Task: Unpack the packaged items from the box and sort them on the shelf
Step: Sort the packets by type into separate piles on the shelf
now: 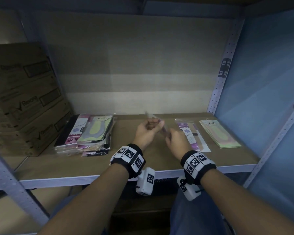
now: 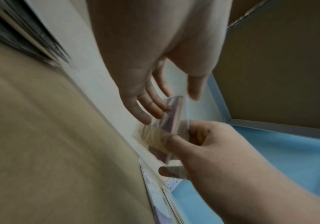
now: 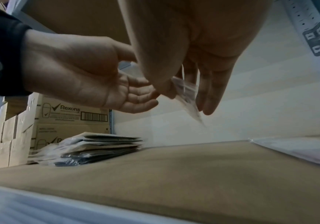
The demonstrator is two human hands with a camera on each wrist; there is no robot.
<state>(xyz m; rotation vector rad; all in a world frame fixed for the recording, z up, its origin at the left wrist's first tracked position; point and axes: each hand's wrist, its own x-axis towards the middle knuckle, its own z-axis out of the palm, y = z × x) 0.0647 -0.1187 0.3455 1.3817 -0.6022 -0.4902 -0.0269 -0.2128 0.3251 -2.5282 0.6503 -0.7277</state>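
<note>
Head view: both hands over mid shelf (image 1: 159,168). Right hand (image 1: 176,139) pinches a clear packet (image 1: 153,120); left hand (image 1: 147,131) cups it, fingers relaxed. Best check its print, then lay it flat on the matching pile: purple (image 1: 191,134) or green (image 1: 218,133), right side.

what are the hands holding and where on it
One clear-wrapped packet, edge-on over the shelf: the right hand pinches its near end; the left hand supports its far end with open fingers.

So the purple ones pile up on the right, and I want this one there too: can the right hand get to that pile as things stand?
Probably yes. The right hand, pinching the packet, hovers just beside the purple pile, and the shelf between them looks bare.
</note>
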